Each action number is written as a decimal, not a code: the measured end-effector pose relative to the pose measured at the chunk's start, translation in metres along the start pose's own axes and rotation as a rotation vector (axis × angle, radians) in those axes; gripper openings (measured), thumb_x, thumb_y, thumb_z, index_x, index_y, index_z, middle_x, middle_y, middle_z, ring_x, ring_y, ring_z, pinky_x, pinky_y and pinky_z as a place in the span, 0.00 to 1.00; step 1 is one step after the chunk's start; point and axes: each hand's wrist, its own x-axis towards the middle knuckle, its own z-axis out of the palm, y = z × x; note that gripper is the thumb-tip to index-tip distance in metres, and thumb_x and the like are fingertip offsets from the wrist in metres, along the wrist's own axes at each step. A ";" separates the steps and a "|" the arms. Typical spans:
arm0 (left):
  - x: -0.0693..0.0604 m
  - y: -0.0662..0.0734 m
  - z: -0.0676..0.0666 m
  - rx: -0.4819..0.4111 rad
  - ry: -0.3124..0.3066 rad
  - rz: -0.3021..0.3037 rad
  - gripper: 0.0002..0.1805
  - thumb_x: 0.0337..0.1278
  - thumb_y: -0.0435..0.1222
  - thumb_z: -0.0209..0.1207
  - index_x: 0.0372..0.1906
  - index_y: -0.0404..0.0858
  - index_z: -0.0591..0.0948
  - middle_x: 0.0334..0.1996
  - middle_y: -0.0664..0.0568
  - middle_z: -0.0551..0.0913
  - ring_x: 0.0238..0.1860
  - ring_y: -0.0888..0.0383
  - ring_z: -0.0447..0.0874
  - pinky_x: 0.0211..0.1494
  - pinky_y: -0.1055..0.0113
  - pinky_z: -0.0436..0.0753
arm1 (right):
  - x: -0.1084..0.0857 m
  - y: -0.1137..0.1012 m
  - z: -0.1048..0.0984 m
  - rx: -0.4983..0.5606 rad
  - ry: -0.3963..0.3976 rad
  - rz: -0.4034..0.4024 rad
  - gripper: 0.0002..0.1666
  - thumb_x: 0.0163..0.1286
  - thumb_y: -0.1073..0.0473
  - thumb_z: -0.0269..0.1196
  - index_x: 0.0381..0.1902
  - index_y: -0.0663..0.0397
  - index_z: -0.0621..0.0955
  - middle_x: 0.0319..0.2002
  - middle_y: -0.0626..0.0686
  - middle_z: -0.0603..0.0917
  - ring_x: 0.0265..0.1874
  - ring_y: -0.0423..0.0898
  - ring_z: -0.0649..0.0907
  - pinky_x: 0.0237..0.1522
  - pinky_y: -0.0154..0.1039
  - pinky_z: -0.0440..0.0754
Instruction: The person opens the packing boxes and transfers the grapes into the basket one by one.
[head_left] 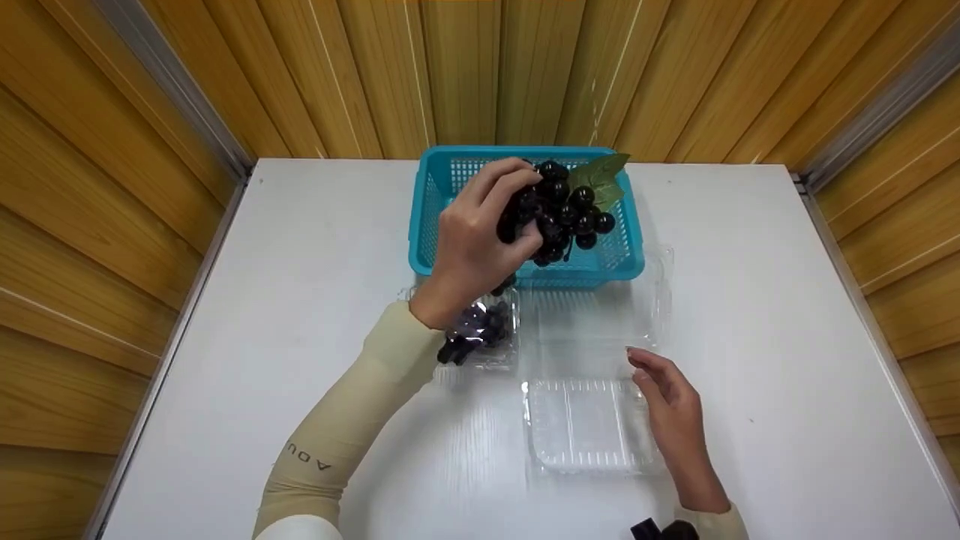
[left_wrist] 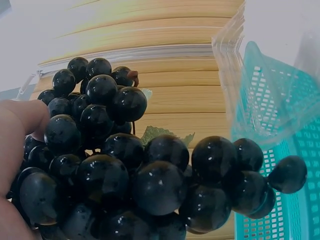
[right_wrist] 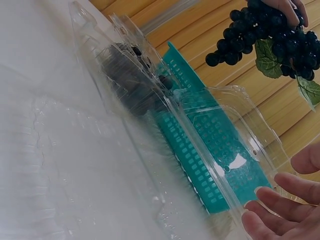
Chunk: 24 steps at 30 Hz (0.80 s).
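Observation:
Dark grapes with green leaves (head_left: 559,214) hang from my left hand (head_left: 480,225), whose fingers and thumb grip the bunch above the blue basket (head_left: 581,283). Round black grapes (left_wrist: 160,187) fill much of the left wrist view, the left hand (left_wrist: 15,165) at its left edge. A clear plastic container (head_left: 589,427) stands with its lid (head_left: 592,319) raised towards the basket. My right hand (head_left: 679,420) is at the container's right side, fingers slightly bent and holding nothing; in the right wrist view the hand (right_wrist: 287,205) has its fingers spread near the lid.
A second clear container (head_left: 514,341) with dark grapes (head_left: 487,322) inside stands left of the first, in front of the basket and partly behind my left wrist. A wooden-plank wall (head_left: 465,75) rises behind the white table (head_left: 300,262), with more planks at both sides.

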 end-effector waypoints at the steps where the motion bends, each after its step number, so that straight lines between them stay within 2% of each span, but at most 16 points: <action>1: 0.000 -0.001 0.000 -0.001 0.000 0.002 0.18 0.52 0.33 0.59 0.51 0.41 0.80 0.54 0.51 0.80 0.55 0.59 0.79 0.56 0.69 0.80 | 0.000 0.000 0.000 -0.001 0.000 0.002 0.18 0.74 0.62 0.54 0.59 0.58 0.76 0.59 0.58 0.78 0.57 0.32 0.78 0.54 0.21 0.75; 10: 0.006 -0.007 0.001 0.012 0.005 0.024 0.18 0.51 0.33 0.59 0.51 0.41 0.80 0.53 0.50 0.80 0.55 0.59 0.79 0.54 0.68 0.81 | 0.002 0.000 -0.001 -0.012 0.001 0.020 0.17 0.75 0.60 0.54 0.58 0.58 0.77 0.59 0.57 0.79 0.56 0.31 0.78 0.54 0.21 0.75; 20: 0.009 -0.011 0.002 0.033 -0.020 -0.001 0.18 0.54 0.36 0.59 0.52 0.41 0.79 0.55 0.51 0.79 0.56 0.59 0.79 0.58 0.69 0.78 | 0.003 0.000 0.001 -0.003 -0.005 -0.001 0.17 0.75 0.59 0.53 0.57 0.59 0.77 0.57 0.56 0.80 0.55 0.32 0.79 0.54 0.21 0.75; 24: 0.012 -0.012 0.003 0.037 -0.026 -0.004 0.18 0.55 0.37 0.59 0.52 0.41 0.79 0.55 0.50 0.79 0.56 0.59 0.79 0.59 0.70 0.78 | 0.003 0.001 0.002 0.016 -0.005 -0.002 0.17 0.74 0.60 0.54 0.57 0.59 0.77 0.56 0.52 0.81 0.55 0.34 0.79 0.54 0.22 0.76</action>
